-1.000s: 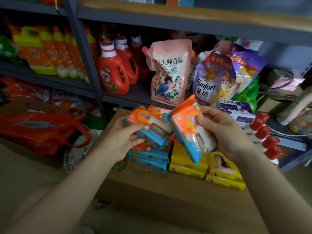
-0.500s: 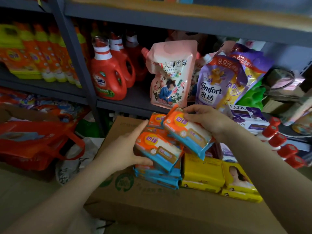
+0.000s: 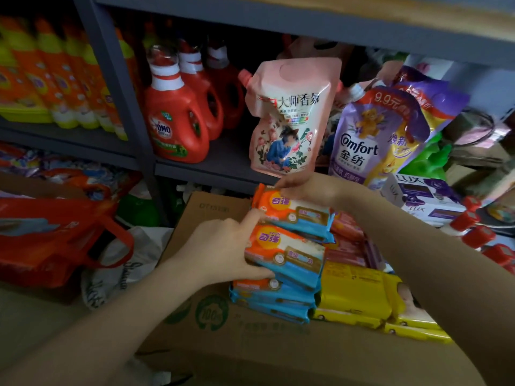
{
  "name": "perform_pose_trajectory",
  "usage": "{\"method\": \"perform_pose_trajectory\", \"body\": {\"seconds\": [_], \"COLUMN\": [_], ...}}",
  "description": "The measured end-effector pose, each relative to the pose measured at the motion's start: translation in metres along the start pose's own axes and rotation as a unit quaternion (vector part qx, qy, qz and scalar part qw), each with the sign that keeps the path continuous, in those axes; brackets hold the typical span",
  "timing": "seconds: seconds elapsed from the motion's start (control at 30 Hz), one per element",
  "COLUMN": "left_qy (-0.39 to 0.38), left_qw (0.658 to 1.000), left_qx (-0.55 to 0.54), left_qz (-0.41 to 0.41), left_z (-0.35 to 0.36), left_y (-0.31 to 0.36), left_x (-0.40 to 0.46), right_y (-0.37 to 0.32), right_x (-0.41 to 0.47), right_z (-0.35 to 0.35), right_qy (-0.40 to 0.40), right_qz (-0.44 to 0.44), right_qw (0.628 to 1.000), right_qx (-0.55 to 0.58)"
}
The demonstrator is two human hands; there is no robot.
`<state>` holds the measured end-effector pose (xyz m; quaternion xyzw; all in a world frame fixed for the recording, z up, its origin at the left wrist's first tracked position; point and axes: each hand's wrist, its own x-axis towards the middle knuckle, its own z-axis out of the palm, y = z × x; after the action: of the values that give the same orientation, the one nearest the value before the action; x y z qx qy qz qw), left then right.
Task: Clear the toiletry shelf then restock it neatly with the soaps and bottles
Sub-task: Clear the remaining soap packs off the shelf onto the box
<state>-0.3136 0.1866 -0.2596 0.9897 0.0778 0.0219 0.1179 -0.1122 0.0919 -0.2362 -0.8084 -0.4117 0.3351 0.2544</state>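
Orange-and-blue soap packs are stacked on a cardboard box [image 3: 211,327] in front of the dark shelf [image 3: 195,169]. My left hand [image 3: 223,249] grips the near top soap pack [image 3: 287,254] by its left end, thumb underneath. My right hand [image 3: 309,188] holds the far soap pack [image 3: 295,215] at its back edge, pressed onto the stack. More orange-blue packs [image 3: 273,299] lie beneath. Yellow soap packs [image 3: 354,296] sit to the right, pink ones [image 3: 348,246] behind them.
On the shelf stand red OMO detergent bottles [image 3: 172,121], a pink refill pouch [image 3: 287,118] and a purple Comfort pouch [image 3: 362,140]. Lux boxes [image 3: 426,196] and red-capped bottles [image 3: 476,235] lie right. Orange bottles [image 3: 55,79] and a red bag [image 3: 50,235] are left.
Both hands have lowered their soap packs onto the stack on the box. The right hand's pack went from tilted in the air to lying flat at the back.
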Motion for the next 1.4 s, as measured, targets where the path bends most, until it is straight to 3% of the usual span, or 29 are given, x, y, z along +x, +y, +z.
{"method": "perform_pose_trajectory", "body": {"seconds": [0.07,0.3,0.43,0.47,0.53,0.6,0.67,0.8,0.93,1.03,1.17,1.27,1.4], "left_qy": [-0.023,-0.008,-0.059,-0.033,0.109,0.266,0.362,0.456,0.457,0.432,0.33,0.361,0.423], "left_qw": [0.999,0.999,0.997,0.998,0.992,0.959,0.918,0.851,0.838,0.826,0.861,0.856,0.838], "left_qx": [-0.023,-0.011,-0.041,-0.037,-0.011,0.015,0.068,0.188,0.246,0.307,0.323,0.275,0.213], "left_qz": [0.021,0.046,0.037,0.045,0.065,0.102,0.149,0.182,0.169,0.191,0.212,0.247,0.27], "left_z": [0.0,-0.003,-0.021,-0.032,-0.059,-0.088,-0.12,-0.185,-0.231,-0.255,-0.265,-0.255,-0.248], "left_y": [-0.003,-0.012,-0.007,-0.007,-0.012,-0.02,-0.029,-0.048,-0.063,-0.074,-0.092,-0.106,-0.115], "left_x": [0.001,0.004,0.003,0.008,0.027,0.051,0.079,0.126,0.166,0.193,0.225,0.239,0.249], "right_y": [-0.003,0.001,-0.001,-0.005,-0.018,-0.037,-0.055,-0.092,-0.132,-0.156,-0.166,-0.169,-0.166], "right_x": [0.001,-0.005,-0.018,-0.022,-0.03,-0.037,-0.043,-0.045,-0.035,-0.01,0.057,0.114,0.175], "right_z": [0.004,0.006,0.001,-0.003,-0.015,-0.032,-0.051,-0.092,-0.14,-0.182,-0.249,-0.289,-0.318], "right_qy": [0.02,0.048,0.114,0.142,0.204,0.26,0.304,0.384,0.471,0.506,0.454,0.386,0.322], "right_qz": [-0.02,-0.063,-0.091,-0.111,-0.152,-0.182,-0.215,-0.267,-0.298,-0.241,-0.074,0.003,0.012], "right_qw": [0.998,0.995,0.984,0.978,0.963,0.947,0.926,0.884,0.829,0.817,0.841,0.852,0.832], "right_qx": [-0.05,-0.066,-0.099,-0.104,-0.086,-0.057,-0.058,-0.028,-0.052,-0.135,-0.284,-0.355,-0.451]}}
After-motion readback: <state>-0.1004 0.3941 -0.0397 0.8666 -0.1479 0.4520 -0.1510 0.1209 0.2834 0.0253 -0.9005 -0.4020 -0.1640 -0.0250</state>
